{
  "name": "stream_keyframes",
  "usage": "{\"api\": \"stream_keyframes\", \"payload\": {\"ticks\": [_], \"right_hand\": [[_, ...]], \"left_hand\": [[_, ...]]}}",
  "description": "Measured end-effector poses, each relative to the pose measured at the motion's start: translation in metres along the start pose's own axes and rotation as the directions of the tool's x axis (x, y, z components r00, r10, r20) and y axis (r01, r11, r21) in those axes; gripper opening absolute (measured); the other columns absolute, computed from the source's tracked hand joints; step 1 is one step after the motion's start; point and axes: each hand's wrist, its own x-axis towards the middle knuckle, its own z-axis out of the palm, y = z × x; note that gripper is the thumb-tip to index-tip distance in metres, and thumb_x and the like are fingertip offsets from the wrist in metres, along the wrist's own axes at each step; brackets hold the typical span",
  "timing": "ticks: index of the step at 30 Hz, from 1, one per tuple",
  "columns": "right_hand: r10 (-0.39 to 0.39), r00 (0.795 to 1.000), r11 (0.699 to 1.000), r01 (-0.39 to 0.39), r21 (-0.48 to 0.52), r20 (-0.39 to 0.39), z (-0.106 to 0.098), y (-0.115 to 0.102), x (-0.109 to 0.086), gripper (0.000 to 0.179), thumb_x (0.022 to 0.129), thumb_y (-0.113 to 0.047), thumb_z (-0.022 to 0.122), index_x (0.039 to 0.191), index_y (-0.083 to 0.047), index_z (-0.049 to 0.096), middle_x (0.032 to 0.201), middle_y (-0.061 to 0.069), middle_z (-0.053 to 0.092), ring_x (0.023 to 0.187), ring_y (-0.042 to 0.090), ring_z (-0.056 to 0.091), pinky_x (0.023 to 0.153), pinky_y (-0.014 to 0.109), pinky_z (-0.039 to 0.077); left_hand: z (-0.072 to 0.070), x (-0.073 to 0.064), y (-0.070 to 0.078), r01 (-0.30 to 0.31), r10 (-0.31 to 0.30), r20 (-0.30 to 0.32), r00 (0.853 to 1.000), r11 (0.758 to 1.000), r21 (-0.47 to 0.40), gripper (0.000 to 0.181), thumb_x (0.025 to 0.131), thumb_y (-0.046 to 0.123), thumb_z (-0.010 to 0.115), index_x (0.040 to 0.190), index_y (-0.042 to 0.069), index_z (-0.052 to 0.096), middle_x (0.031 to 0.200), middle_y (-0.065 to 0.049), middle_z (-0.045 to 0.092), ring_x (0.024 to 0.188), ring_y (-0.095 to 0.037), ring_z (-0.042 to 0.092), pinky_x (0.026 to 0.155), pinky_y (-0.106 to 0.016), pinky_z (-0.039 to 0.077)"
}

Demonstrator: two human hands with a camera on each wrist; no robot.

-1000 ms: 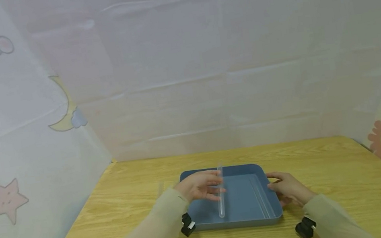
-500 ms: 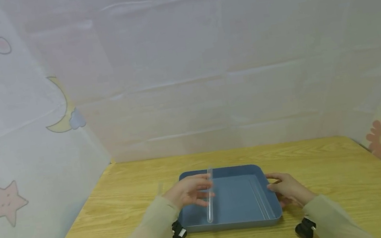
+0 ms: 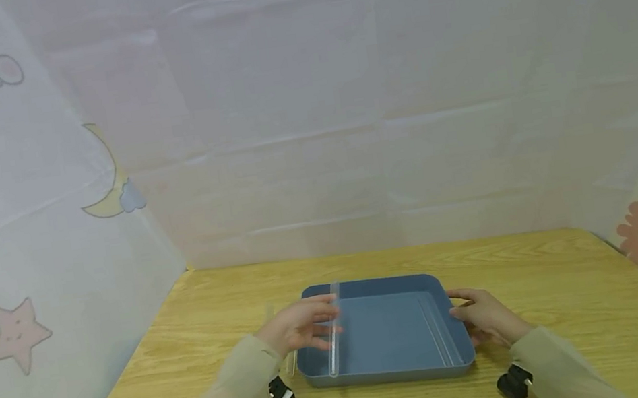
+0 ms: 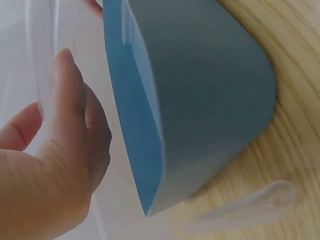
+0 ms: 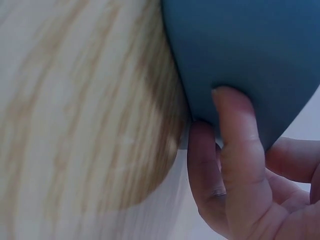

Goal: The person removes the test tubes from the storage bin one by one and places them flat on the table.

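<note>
1. left hand: my left hand (image 3: 297, 326) pinches a clear test tube (image 3: 334, 360) between thumb and fingers, the other fingers slightly spread.
2. position: that tube runs front to back above the left part of the blue-grey tray (image 3: 387, 335). contact between its rounded lower end and the front rim cannot be confirmed.
3. change noted: over the last second the tube has shifted from mid-tray towards the left end.
4. assessment: i judge this takes it away from the clear tubes (image 3: 436, 332) lying along the tray's right end (their exact count is unclear); it is not yet released.
5. right hand: my right hand (image 3: 485, 316) grips the tray's right end, fingertips against the outer wall, apparently steadying it.
6. also found: a loose tube (image 4: 245, 207) on the wooden table (image 3: 550, 275), just outside the tray's left end.
</note>
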Motion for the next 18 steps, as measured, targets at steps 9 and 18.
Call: {"api": "stream_keyframes", "payload": {"ticks": [9, 18], "right_hand": [[-0.013, 1.0, 1.0, 0.013, -0.024, -0.011, 0.0, -0.001, -0.004, 0.051, 0.1, -0.001, 0.048, 0.147, 0.009, 0.03, 0.102, 0.019, 0.061, 0.07, 0.024, 0.066, 0.051, 0.035, 0.053], [-0.003, 1.0, 1.0, 0.003, -0.021, -0.014, -0.001, 0.001, -0.002, 0.051, 0.1, -0.001, 0.049, 0.147, 0.009, 0.029, 0.105, 0.021, 0.061, 0.07, 0.023, 0.066, 0.05, 0.034, 0.052]], "left_hand": [[-0.012, -0.005, 0.0, 0.005, -0.004, -0.018, 1.0, 1.0, 0.02, 0.053, 0.099, 0.009, 0.054, 0.149, 0.005, 0.037, 0.141, -0.024, 0.045, 0.11, -0.034, 0.059, 0.061, -0.032, 0.052], [-0.023, -0.01, -0.006, 0.008, -0.006, -0.051, 0.999, 0.999, 0.046, 0.054, 0.099, 0.011, 0.055, 0.149, 0.005, 0.037, 0.14, -0.023, 0.046, 0.105, -0.031, 0.061, 0.06, -0.032, 0.052]]}}
